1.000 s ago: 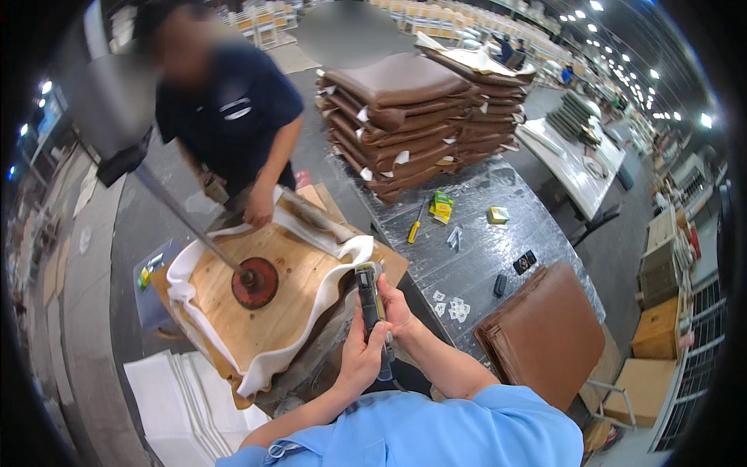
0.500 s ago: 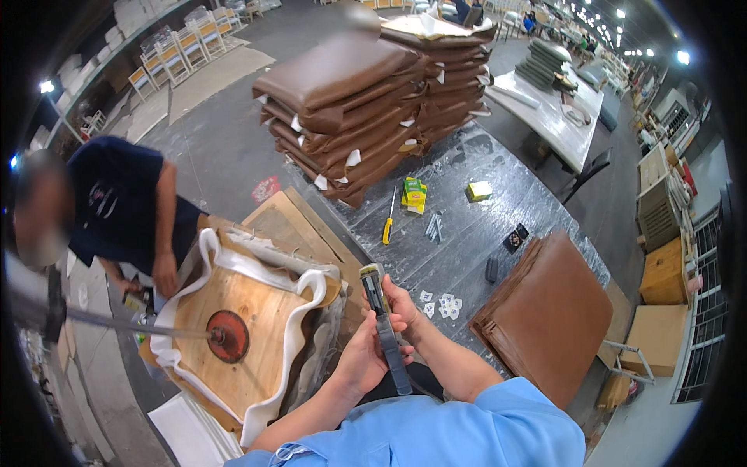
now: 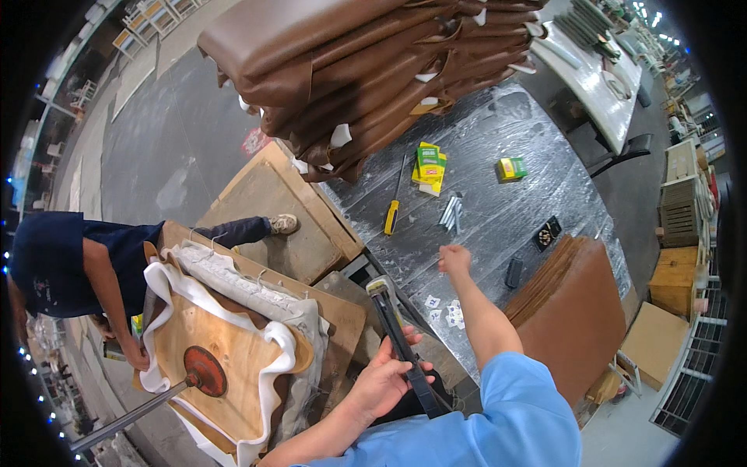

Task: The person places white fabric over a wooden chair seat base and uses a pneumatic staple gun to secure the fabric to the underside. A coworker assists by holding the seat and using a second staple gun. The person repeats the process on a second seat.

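Observation:
My left hand [image 3: 381, 381] is wrapped round a staple gun [image 3: 399, 342], a long dark tool with a pale head that points away from me. Out over the plastic-covered table [image 3: 498, 226] reaches my right hand [image 3: 454, 259], off the gun, its fingers curled in; whether anything is inside them is hidden. Just beyond it lie several silvery staple strips [image 3: 450, 213], apart from the hand. Small white printed labels [image 3: 445, 311] lie nearer me on the table edge. To my left is a wooden seat panel [image 3: 222, 342] edged with white padding, under a red round press plate [image 3: 205, 371].
A co-worker [image 3: 58, 257] bends at the left, one hand by the padding. Brown upholstered pieces [image 3: 350, 70] are stacked high at the table's far side. A yellow-handled screwdriver [image 3: 391, 218], yellow-green boxes [image 3: 430, 167] and a brown sheet stack [image 3: 572, 311] lie on the table.
My right hand has left the staple gun and stretched forward over the table towards the staple strips. The left hand still holds the gun. The view has shifted, and the co-worker bends lower.

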`<state>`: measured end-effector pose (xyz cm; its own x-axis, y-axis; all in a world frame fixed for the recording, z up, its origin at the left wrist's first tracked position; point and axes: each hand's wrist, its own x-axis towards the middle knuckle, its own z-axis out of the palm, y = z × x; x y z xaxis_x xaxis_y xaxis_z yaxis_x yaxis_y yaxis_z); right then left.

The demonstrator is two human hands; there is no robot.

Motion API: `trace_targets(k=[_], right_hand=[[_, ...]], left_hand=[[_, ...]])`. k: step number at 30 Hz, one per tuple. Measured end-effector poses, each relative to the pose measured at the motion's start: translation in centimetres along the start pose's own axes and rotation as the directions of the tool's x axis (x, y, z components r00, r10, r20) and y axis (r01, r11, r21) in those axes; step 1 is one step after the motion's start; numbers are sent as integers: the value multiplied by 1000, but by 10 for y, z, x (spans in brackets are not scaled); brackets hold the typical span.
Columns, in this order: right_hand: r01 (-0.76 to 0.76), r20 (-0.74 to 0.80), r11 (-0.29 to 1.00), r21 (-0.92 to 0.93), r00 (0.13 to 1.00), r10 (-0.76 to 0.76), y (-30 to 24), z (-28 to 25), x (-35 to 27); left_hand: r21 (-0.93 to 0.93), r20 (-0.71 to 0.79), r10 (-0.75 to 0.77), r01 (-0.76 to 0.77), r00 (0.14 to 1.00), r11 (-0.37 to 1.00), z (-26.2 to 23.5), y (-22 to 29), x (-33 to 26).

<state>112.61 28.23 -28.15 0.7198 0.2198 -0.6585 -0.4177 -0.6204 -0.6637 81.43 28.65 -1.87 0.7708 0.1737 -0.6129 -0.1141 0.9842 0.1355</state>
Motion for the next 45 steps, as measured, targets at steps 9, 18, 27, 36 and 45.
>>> trace_targets(k=[9, 18, 27, 36, 45], right_hand=[[-190, -470, 921, -339, 883, 9, -12, 54, 76], [-290, 62, 877, 382, 955, 289, -11, 8, 49], [-58, 219, 985, 161, 975, 22, -14, -78, -113], [724, 505, 688, 50, 576, -643, -131, -128, -331], [929, 637, 216, -302, 365, -679, -132, -97, -476]], left_hand=[[31, -97, -89, 93, 991, 995, 7, -6, 25], [68, -75, -17, 22, 997, 997, 24, -3, 20], [-10, 42, 145, -145, 989, 989, 37, 8, 2], [-24, 1, 265, -265, 964, 964, 32, -11, -49], [-78, 78, 472, -467, 878, 881, 17, -40, -121]])
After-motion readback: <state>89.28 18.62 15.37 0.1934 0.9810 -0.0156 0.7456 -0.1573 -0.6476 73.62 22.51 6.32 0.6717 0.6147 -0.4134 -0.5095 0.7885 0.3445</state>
